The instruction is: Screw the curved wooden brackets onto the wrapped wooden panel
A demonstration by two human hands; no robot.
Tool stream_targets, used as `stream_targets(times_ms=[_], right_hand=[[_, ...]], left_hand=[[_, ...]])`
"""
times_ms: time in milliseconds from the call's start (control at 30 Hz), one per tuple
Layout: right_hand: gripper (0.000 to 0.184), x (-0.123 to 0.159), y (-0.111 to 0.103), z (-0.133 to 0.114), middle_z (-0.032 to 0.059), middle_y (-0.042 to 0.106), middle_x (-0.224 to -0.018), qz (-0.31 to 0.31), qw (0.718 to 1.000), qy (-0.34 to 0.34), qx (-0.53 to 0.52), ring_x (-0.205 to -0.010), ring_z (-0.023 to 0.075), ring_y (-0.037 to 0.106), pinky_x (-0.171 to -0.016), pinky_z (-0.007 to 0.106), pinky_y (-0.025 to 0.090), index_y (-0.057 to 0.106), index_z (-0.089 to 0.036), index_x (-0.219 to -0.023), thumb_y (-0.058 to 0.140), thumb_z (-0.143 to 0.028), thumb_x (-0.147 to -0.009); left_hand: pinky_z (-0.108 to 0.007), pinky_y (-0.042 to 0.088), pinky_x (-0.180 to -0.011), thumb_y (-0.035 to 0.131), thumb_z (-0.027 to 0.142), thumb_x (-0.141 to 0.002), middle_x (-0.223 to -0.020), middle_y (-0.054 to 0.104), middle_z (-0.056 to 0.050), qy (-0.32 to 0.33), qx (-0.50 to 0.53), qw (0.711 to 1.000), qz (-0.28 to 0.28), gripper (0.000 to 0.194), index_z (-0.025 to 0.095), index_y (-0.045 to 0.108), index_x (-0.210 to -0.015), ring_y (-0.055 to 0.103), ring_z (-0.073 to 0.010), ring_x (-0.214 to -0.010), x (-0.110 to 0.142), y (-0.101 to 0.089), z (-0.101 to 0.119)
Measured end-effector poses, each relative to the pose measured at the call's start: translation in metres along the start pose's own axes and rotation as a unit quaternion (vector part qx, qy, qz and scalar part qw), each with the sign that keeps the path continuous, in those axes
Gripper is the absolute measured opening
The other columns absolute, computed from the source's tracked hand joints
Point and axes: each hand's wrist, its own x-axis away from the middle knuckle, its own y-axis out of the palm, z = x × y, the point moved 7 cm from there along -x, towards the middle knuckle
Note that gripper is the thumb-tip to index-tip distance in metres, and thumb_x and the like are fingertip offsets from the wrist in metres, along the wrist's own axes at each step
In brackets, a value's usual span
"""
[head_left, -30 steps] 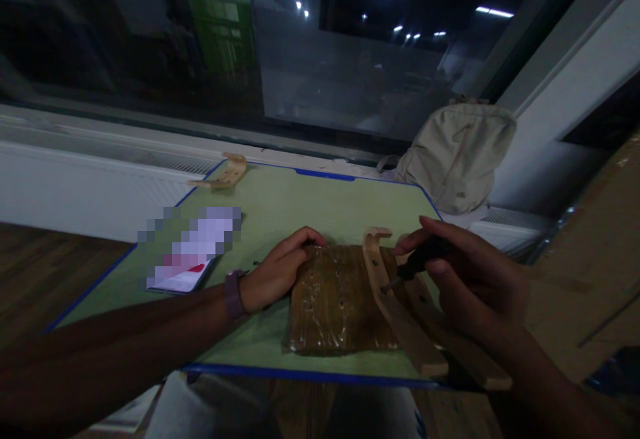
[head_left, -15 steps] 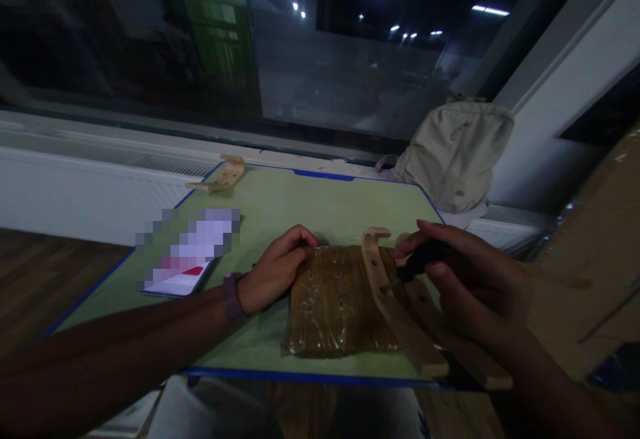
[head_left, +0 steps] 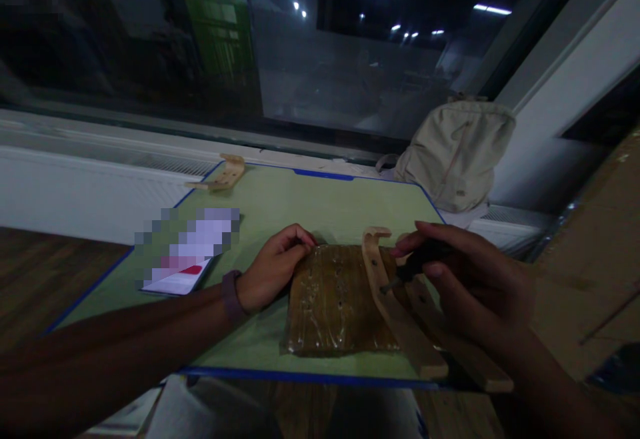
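Note:
My right hand (head_left: 475, 285) is closed around a dark-handled screwdriver (head_left: 420, 262). The tool's tip meets a hole or screw in a curved light-wood piece (head_left: 385, 292), which leans across the right part of a brown slab wrapped in clear plastic (head_left: 325, 305). Partly behind my right hand, a second curved wooden piece (head_left: 470, 352) lies alongside the first. My left hand (head_left: 275, 269), with a band on its wrist, is closed at the slab's far left corner. Its fingertips are partly hidden there.
Under everything is a pale green table (head_left: 270, 199) with blue edges. Another bent wooden piece (head_left: 230, 175) rests at its far left corner. A phone-like flat device (head_left: 175, 280), partly blurred out, lies at left. Beyond the table are a beige backpack (head_left: 460, 152) and a radiator (head_left: 90, 189); cardboard (head_left: 590, 285) stands at right.

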Motion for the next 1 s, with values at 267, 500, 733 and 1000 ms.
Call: stream_targets(times_ms=[267, 500, 733, 1000], right_hand=[[0.048, 0.003, 0.001, 0.003, 0.0015, 0.073, -0.107, -0.008, 1.000, -0.004, -0.019, -0.094, 0.0154, 0.071, -0.092, 0.033, 0.058, 0.059, -0.031, -0.135, 0.061, -0.010, -0.091], [0.042, 0.000, 0.004, -0.002, 0.0045, 0.074, -0.106, -0.007, 0.999, -0.017, -0.044, -0.093, 0.0190, 0.071, -0.085, 0.038, 0.061, 0.062, -0.030, -0.130, 0.061, -0.013, -0.092], [0.038, -0.006, -0.009, -0.003, 0.0017, 0.069, -0.082, 0.073, 0.996, -0.048, -0.027, -0.073, 0.0174, 0.067, -0.061, 0.030, 0.056, 0.069, -0.026, -0.112, 0.077, -0.011, -0.078], [0.032, -0.005, 0.004, -0.008, 0.0057, 0.074, -0.095, -0.002, 0.995, -0.027, -0.097, -0.086, 0.0208, 0.073, -0.070, 0.036, 0.061, 0.065, -0.027, -0.122, 0.061, -0.016, -0.092]], left_hand=[[-0.028, 0.039, -0.070, 0.056, 0.025, -0.086, -0.077, 0.062, 0.001, -0.003, -0.027, 0.999, 0.017, 0.012, 0.019, 0.061, -0.076, 0.054, -0.0156, -0.074, -0.002, -0.003, -0.006], [-0.029, 0.041, -0.073, 0.053, 0.036, -0.092, -0.079, 0.061, 0.001, -0.003, -0.042, 0.999, 0.020, 0.023, 0.020, 0.059, -0.076, 0.054, -0.0171, -0.077, 0.001, -0.002, 0.001], [-0.026, 0.039, -0.066, 0.062, 0.019, -0.077, -0.076, 0.060, 0.002, -0.023, -0.004, 1.000, -0.019, 0.004, 0.018, 0.059, -0.081, 0.052, -0.0137, -0.070, 0.001, 0.003, -0.002], [-0.026, 0.038, -0.062, 0.060, 0.018, -0.075, -0.075, 0.060, 0.003, -0.031, 0.012, 0.999, -0.012, 0.005, 0.018, 0.059, -0.080, 0.051, -0.0129, -0.067, 0.002, 0.004, -0.002]])
